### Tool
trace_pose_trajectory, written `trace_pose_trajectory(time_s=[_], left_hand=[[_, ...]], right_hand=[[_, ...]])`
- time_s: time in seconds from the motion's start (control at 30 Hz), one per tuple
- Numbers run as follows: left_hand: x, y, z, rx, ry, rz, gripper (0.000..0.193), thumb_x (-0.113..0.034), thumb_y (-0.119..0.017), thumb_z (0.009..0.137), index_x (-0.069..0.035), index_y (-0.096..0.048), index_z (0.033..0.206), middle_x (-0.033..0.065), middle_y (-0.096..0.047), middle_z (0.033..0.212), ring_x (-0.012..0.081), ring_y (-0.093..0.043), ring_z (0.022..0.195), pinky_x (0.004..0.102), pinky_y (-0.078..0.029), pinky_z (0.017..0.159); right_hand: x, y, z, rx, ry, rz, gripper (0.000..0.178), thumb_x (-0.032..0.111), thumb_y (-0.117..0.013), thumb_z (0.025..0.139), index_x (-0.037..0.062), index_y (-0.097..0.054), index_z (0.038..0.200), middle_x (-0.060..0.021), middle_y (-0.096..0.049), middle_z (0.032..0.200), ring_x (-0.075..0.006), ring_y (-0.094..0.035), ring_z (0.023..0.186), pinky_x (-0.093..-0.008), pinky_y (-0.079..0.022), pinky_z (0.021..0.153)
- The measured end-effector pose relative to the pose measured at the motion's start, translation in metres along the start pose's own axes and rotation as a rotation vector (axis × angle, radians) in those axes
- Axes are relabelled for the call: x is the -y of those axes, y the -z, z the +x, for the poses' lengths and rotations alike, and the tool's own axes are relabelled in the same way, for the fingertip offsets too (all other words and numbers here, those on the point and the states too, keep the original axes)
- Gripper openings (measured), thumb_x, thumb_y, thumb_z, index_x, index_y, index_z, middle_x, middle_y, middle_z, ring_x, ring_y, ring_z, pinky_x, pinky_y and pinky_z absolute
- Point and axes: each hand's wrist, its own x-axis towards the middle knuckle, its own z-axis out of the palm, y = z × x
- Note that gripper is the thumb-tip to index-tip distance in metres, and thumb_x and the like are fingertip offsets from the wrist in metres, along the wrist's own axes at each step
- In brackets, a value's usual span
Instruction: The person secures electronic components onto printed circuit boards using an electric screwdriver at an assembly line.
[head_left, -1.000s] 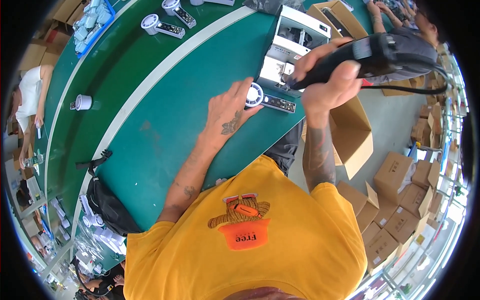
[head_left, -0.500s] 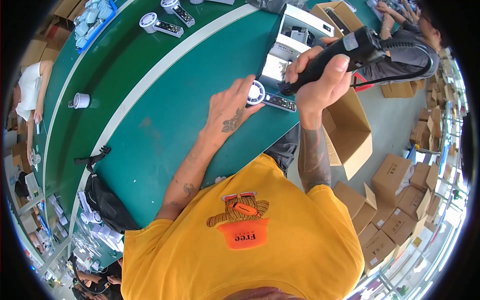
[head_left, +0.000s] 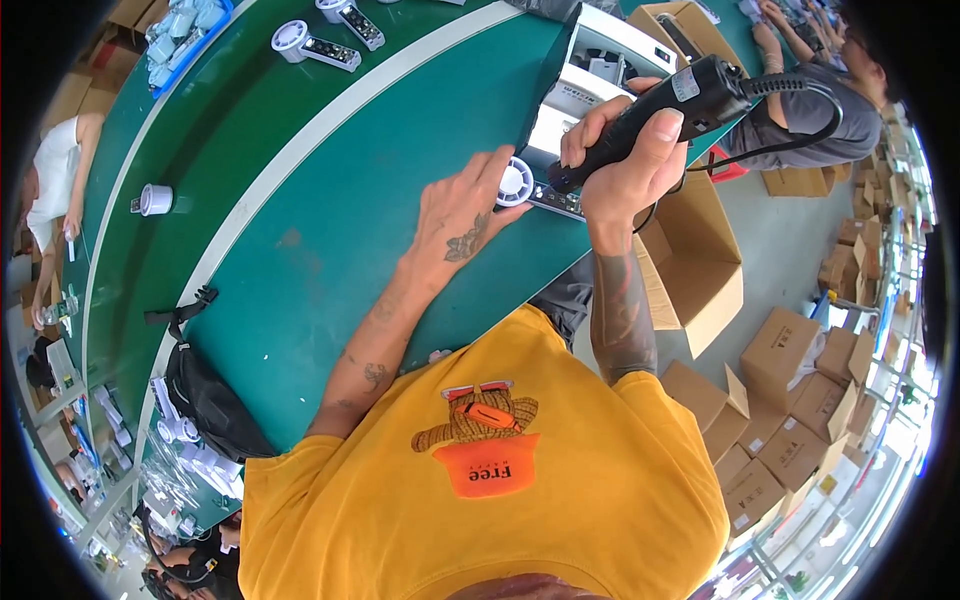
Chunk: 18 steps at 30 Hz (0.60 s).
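My left hand (head_left: pixel 466 203) grips the round head of a small white handheld fan (head_left: pixel 516 183) lying on the green table. The fan's handle is open, with dark circuit parts showing, and it points right. My right hand (head_left: pixel 632 165) is wrapped round a black electric screwdriver (head_left: pixel 652 113), tilted with its nose down at the fan's handle. The contact between its tip and the handle is too small to make out. A black cable (head_left: pixel 818 92) runs from the screwdriver's back end. Just behind the fan stands a white box (head_left: pixel 620 50) with small parts inside.
Several fans like it lie on the darker green belt, one (head_left: pixel 318 47) at the back and another (head_left: pixel 155 200) at left. A black bag (head_left: pixel 213 400) rests on the table's left. Cardboard boxes (head_left: pixel 700 255) stand at right. Other people work at the far left and far right.
My right hand and the screwdriver have shifted a little left and down along the fan's handle. The fans on the belt have slid slightly left. My left hand stays on the fan.
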Motion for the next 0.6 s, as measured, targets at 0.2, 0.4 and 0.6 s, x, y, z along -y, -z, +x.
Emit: trace_pose_trajectory(time_s=[0.2, 0.4, 0.6], left_hand=[[-0.002, 0.001, 0.001, -0.008, 0.001, -0.022, 0.068, -0.027, -0.085, 0.076, -0.002, -0.056, 0.132, 0.0125, -0.066, 0.113, 0.0307, -0.070, 0.086, 0.0383, -0.057, 0.068], [-0.005, 0.011, 0.005, 0.022, 0.017, -0.012, 0.066, -0.025, -0.085, 0.077, -0.002, -0.054, 0.130, 0.0135, -0.064, 0.111, 0.0324, -0.070, 0.087, 0.0399, -0.057, 0.067], [0.004, 0.043, 0.005, 0.334, 0.000, 0.003, 0.065, -0.019, -0.080, 0.079, -0.017, -0.050, 0.136, 0.0143, -0.057, 0.109, 0.0377, -0.067, 0.089, 0.0487, -0.054, 0.075]], right_hand=[[-0.004, 0.003, -0.014, 0.115, 0.052, -0.036, 0.068, 0.062, -0.055, 0.098, -0.0029, -0.042, 0.116, -0.0106, -0.051, 0.063, -0.0173, -0.048, 0.044, -0.0326, -0.043, 0.043], [-0.006, -0.002, -0.034, 0.049, 0.062, 0.023, 0.084, 0.069, -0.069, 0.085, -0.0033, -0.042, 0.116, -0.0113, -0.053, 0.066, -0.0170, -0.052, 0.050, -0.0317, -0.045, 0.046], [-0.005, 0.006, -0.041, 0.189, 0.012, 0.115, 0.078, 0.065, -0.066, 0.087, 0.0015, -0.043, 0.124, -0.0075, -0.053, 0.068, -0.0158, -0.052, 0.053, -0.0300, -0.044, 0.049]])
